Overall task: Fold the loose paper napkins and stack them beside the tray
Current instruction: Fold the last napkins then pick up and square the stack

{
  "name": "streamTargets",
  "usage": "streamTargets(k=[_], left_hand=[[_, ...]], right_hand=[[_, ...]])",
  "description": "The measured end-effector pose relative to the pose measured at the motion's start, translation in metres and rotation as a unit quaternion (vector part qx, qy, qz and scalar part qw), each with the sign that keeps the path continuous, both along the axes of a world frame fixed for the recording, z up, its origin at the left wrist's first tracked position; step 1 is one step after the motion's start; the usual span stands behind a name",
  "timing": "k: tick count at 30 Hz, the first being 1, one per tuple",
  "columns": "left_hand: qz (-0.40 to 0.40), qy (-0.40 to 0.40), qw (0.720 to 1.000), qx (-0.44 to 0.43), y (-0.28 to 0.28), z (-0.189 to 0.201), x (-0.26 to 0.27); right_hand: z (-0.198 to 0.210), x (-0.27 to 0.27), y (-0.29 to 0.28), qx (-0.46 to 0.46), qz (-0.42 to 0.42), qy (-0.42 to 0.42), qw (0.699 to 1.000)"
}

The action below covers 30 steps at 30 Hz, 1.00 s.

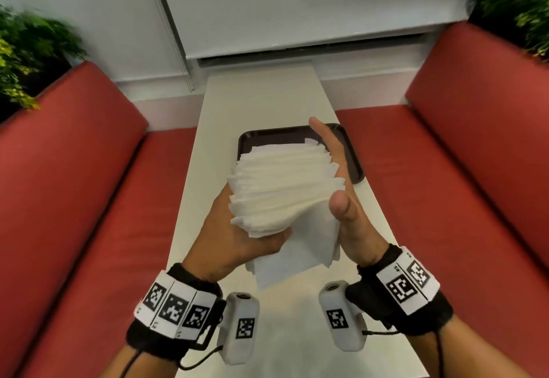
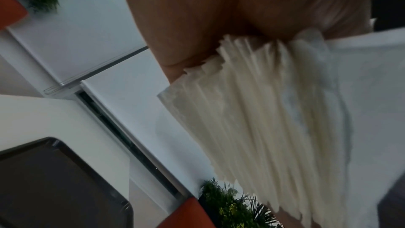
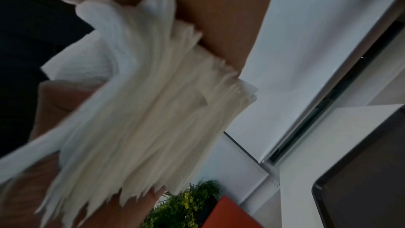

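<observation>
A thick stack of white paper napkins (image 1: 282, 187) hangs in the air above the white table (image 1: 261, 95), just in front of the dark tray (image 1: 355, 163). My left hand (image 1: 237, 235) grips the stack from the left and below, its thumb on the near face. My right hand (image 1: 341, 187) presses flat against the stack's right side, fingers straight and thumb raised. The napkin edges are fanned and uneven. In the left wrist view the napkins (image 2: 263, 127) sit under my palm, with the tray (image 2: 54, 179) below. The right wrist view shows the napkins (image 3: 142, 119) blurred beside the tray (image 3: 361, 179).
Red padded benches flank the narrow table on the left (image 1: 74, 184) and on the right (image 1: 445, 184). Green plants stand behind each bench, left (image 1: 26, 50) and right (image 1: 517, 0). A white wall with a window blind (image 1: 297, 6) closes the far end.
</observation>
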<state>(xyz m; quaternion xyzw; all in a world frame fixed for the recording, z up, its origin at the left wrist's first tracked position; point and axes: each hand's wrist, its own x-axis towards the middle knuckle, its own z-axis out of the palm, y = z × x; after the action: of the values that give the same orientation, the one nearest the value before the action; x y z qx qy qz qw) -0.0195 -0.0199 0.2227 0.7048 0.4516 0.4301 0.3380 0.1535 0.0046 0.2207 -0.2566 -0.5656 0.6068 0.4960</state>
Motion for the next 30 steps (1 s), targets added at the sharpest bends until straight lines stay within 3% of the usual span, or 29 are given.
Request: streamTargets(k=[2,4,6,8,10,12,14,16,19,21,22,24,26,30], left_hand=[[0.05,0.024,0.995,-0.078,0.001,0.004,-0.01],[0.022,0.128,0.99,-0.047,0.008,0.011,-0.02],[-0.052,0.263,0.963,-0.028,0.015,0.023,-0.023],[-0.092,0.391,0.915,-0.033,0.024,0.032,-0.019],[-0.113,0.452,0.884,-0.029,0.032,0.037,-0.013],[-0.125,0.461,0.878,-0.038,0.039,0.042,-0.012],[-0.114,0.447,0.885,-0.059,0.044,0.048,-0.019],[-0.082,0.372,0.92,-0.09,0.046,0.051,-0.031],[-0.03,0.101,0.986,-0.128,0.041,0.044,-0.047],[-0.015,-0.07,0.986,-0.153,0.033,0.033,-0.046],[-0.037,-0.117,0.98,-0.159,0.026,0.028,-0.041],[-0.092,-0.157,0.971,-0.154,0.014,0.023,-0.028],[-0.088,-0.166,0.97,-0.152,0.012,0.02,-0.016],[-0.037,-0.069,0.991,-0.109,0.021,-0.01,-0.022]], right_hand=[[0.001,0.009,-0.001,0.036,0.011,-0.064,0.997],[0.0,0.019,-0.002,0.087,0.015,-0.16,0.983],[-0.005,0.023,-0.002,0.134,-0.012,-0.27,0.953],[-0.011,0.017,-0.001,0.163,-0.029,-0.352,0.921],[-0.016,0.005,-0.001,0.141,0.004,-0.385,0.912],[-0.016,-0.002,0.0,0.12,0.018,-0.409,0.904],[-0.013,-0.001,0.004,0.09,0.001,-0.368,0.925],[-0.009,0.007,0.006,0.054,-0.032,-0.297,0.953],[-0.01,0.016,0.012,0.017,-0.053,-0.18,0.982],[-0.012,0.017,0.017,-0.003,-0.07,-0.132,0.989],[-0.012,0.017,0.019,-0.009,-0.076,-0.118,0.99],[-0.012,0.014,0.02,-0.002,-0.077,-0.109,0.991],[-0.014,0.01,0.018,0.013,-0.067,-0.12,0.99],[-0.036,0.0,0.022,0.054,-0.04,-0.162,0.984]])
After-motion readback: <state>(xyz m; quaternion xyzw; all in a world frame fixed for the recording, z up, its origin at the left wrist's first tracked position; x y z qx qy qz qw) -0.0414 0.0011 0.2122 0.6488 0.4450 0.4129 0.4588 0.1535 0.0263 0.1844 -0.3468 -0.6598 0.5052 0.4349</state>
